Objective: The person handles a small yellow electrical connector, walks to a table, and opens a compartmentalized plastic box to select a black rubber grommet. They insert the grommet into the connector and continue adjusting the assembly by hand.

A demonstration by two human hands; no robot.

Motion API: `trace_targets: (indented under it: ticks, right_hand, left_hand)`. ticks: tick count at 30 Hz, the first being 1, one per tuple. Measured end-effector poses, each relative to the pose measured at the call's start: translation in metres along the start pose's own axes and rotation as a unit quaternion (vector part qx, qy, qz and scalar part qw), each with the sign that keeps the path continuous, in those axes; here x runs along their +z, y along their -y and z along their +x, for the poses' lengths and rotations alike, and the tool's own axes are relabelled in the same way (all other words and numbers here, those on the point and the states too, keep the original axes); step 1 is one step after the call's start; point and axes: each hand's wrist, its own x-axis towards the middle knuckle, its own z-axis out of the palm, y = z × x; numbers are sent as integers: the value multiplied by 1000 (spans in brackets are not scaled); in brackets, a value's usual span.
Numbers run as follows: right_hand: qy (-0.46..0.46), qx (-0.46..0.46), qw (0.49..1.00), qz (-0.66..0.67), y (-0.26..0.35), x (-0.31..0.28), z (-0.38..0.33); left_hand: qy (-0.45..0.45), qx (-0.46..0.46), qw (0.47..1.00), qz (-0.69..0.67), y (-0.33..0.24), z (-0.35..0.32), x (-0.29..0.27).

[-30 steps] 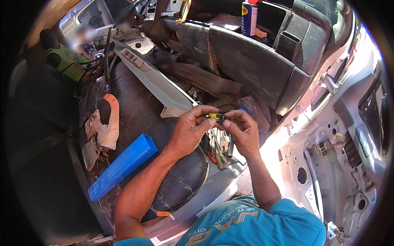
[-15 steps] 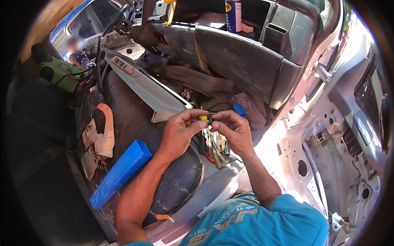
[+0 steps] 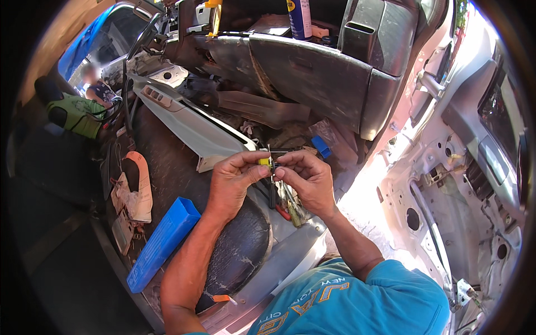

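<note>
A long blue box lies beside a grey door panel.

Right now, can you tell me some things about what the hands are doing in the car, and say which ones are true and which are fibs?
1. Both hands pinch a small yellow part between them. True: the left hand and the right hand meet on it.
2. The long blue box lies to the right of the right hand. False: it lies lower left, beside the left forearm.
3. A spray can stands at the top, behind the grey panel. True.
4. The left hand holds a screwdriver. False: the screwdrivers lie below the hands, untouched.
5. The small blue piece sits inside the right hand. False: it lies apart, just above that hand.
</note>
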Motion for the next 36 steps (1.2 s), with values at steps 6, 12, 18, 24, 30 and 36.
trace_targets:
  ticks: [6, 12, 18, 24, 30, 36]
  right_hand:
    - [4, -65, 995, -82, 9, 2, -2]
    - [10, -47, 996, -77, 8, 0, -3]
    - [-9, -46, 998, -44, 10, 7, -8]
    - [-13, -77, 994, -74, 12, 9, -12]
    - [2, -90, 995, -35, 15, 8, -13]
    - [4, -101, 986, -131, 9, 2, -16]
  left_hand:
    - [-3, 12, 1000, 24, -4, -1, 3]
    - [-6, 18, 999, 38, -3, -2, 1]
    - [-5, 30, 999, 20, -5, -5, 6]
    - [8, 46, 999, 10, -4, -6, 5]
    - [28, 78, 996, 34, -3, -8, 1]
    - [56, 107, 991, 59, -7, -10, 6]
